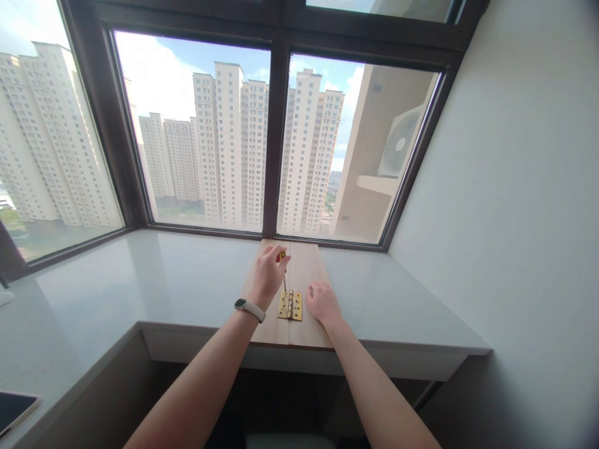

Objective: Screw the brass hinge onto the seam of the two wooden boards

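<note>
Two wooden boards (306, 265) lie side by side on the white window counter (187, 280). A brass hinge (291, 305) sits across the seam between them, near the front edge. My left hand (269, 272), with a watch on the wrist, is closed round a screwdriver (282, 269) with a red and yellow handle, held upright with its tip down on the hinge's left leaf. My right hand (322, 301) rests on the right board just beside the hinge, fingers curled down against the wood, holding nothing I can see.
The counter runs along a large window (276, 137) and meets a white wall (515, 187) on the right. A dark tablet or phone (14, 408) lies at the counter's near left corner. A white object (4, 296) shows at the far left edge.
</note>
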### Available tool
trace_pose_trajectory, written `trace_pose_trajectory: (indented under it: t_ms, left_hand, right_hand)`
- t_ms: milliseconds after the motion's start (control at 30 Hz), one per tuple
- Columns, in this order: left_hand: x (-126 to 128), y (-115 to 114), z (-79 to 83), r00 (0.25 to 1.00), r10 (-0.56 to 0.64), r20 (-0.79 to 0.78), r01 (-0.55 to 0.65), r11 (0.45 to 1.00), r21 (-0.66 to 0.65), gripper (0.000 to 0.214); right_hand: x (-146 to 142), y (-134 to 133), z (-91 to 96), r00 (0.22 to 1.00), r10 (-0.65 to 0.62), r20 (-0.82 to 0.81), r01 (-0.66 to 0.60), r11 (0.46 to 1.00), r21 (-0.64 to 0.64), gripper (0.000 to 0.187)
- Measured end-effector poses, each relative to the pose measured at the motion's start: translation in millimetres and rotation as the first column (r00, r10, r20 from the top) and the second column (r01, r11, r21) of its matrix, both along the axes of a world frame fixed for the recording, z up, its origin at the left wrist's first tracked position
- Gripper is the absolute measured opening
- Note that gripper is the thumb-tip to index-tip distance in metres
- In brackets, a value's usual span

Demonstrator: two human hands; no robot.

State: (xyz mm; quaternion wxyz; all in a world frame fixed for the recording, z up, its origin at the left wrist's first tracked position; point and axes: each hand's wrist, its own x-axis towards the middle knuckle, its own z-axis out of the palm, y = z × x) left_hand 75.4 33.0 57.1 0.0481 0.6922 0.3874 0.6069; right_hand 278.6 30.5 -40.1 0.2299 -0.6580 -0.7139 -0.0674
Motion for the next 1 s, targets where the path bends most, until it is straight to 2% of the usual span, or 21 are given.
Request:
trace_pose_trajectory:
  t_ms: [333,567,700,833,1000]
  left_hand:
    - [3.4,0.2,0.1,0.996,-0.094,0.007,0.094,0.995,-0.011,0.022]
    - [2.4,-3.1,1.2,1.0,0.004,-0.007,-0.004,1.0,0.021,0.013]
    - [4.3,-0.2,0.4,1.0,0.007,0.007,-0.007,1.0,0.002,0.013]
    - [5.9,1.0,0.1,1.0,0.007,0.011,-0.007,1.0,0.011,0.024]
    - [5.4,-2.1,1.9,0.999,-0.002,-0.037,0.004,0.999,0.033,0.015]
  right_hand:
    - [0.5,0.5,-1.6,1.0,0.01,0.0,-0.01,1.0,0.016,0.026]
    - [0.4,0.8,-2.1,1.0,0.013,-0.003,-0.013,1.0,0.022,0.026]
    - [-0.1,0.5,-1.4,1.0,0.006,0.001,-0.006,1.0,0.004,0.026]
    - [-0.4,0.0,-0.2,1.0,0.005,-0.001,-0.005,1.0,-0.009,0.027]
    - [0.4,1.0,-1.4,1.0,0.014,0.0,-0.014,1.0,0.016,0.026]
